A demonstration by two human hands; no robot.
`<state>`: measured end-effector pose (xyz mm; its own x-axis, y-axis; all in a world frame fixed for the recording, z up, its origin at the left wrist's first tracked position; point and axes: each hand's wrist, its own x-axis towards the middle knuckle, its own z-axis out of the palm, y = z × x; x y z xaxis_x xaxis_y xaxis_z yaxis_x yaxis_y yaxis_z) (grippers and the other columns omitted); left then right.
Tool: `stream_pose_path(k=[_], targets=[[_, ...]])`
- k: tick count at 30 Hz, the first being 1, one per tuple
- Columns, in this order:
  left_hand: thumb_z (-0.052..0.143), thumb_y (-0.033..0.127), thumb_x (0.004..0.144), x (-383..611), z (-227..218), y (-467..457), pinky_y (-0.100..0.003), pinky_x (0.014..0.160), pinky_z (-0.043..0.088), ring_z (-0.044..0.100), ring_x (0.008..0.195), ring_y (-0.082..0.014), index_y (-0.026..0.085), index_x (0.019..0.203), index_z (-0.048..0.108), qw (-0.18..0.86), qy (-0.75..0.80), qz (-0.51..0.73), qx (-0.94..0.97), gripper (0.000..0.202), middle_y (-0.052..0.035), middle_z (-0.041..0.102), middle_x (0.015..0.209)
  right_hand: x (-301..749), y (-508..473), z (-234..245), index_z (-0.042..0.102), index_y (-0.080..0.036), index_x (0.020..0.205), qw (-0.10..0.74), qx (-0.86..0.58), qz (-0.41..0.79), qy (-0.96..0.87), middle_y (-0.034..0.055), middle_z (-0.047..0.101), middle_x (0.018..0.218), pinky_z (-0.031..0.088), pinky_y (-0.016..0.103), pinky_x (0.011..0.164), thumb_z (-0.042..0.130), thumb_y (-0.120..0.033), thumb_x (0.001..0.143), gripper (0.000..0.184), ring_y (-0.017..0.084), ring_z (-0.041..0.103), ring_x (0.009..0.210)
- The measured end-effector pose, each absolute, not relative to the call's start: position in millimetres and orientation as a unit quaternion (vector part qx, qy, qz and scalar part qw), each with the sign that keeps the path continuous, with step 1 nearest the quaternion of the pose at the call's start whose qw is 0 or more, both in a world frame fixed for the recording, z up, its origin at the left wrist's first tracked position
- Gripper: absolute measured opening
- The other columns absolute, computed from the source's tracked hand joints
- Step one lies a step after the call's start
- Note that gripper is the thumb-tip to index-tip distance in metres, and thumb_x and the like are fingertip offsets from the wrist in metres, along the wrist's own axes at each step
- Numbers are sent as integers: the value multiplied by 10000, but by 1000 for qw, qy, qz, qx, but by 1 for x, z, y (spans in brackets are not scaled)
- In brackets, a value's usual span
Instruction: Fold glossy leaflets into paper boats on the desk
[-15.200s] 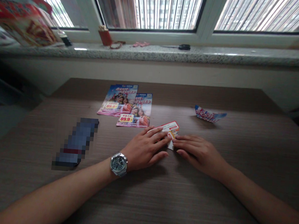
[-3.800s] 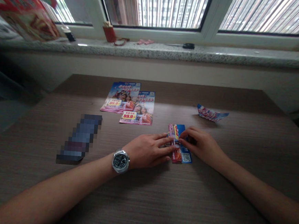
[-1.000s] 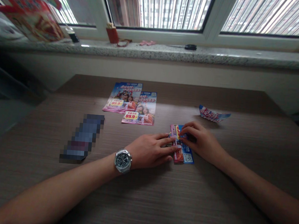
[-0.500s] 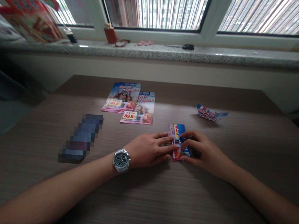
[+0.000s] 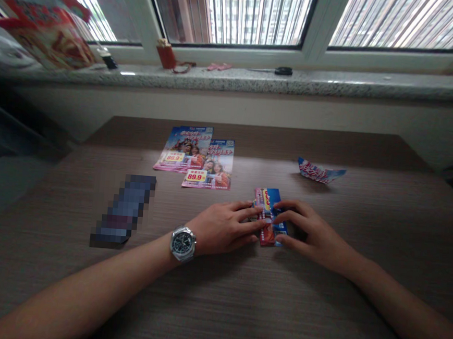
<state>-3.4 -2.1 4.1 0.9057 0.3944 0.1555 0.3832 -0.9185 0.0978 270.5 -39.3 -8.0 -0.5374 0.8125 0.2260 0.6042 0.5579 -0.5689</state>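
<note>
A folded leaflet (image 5: 270,198), printed in blue, pink and yellow, lies flat on the table in front of me. My left hand (image 5: 230,224), a steel watch on its wrist, rests its stretched fingertips on the leaflet's left part. From the right, my right hand (image 5: 304,228) touches the blue side with bent fingers; its thumb is apart from them at the lower right corner. Both hands partly cover the paper. Beyond my right hand stands a folded paper boat (image 5: 320,172) of similar printed paper.
Several printed flyers (image 5: 210,176) overlap at the table's back left. A pixelated dark flat object (image 5: 127,208) lies left of my left hand. The stone windowsill (image 5: 249,82) carries a red snack bag (image 5: 60,36), an orange-brown case (image 5: 166,55), and black-handled scissors (image 5: 283,71).
My right thumb has shifted slightly right along the leaflet's lower edge. My left hand stays on the leaflet. The camera view has tilted a little.
</note>
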Motion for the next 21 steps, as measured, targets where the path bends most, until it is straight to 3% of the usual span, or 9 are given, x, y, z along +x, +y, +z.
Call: stream_pose_path(k=[9,21], targets=[[481,404,1024,-3,0,0,-454,1045,514,526,1303,-285,237,1405,537,20,183,115,976,420,-90,534,1469,276,-35,-20,509,-257,1436,218,-401,147,-878,114,501,1514,418,489,1136,504,-260,1007,428,260,439,1418],[474,447,1022,-3,1,0,-461,1065,477,514,1300,-290,240,1383,549,14,189,111,976,422,-113,536,1440,272,-33,-21,496,-261,1459,182,-394,130,-891,91,524,1512,387,533,1155,525,-299,1001,460,259,429,1432]])
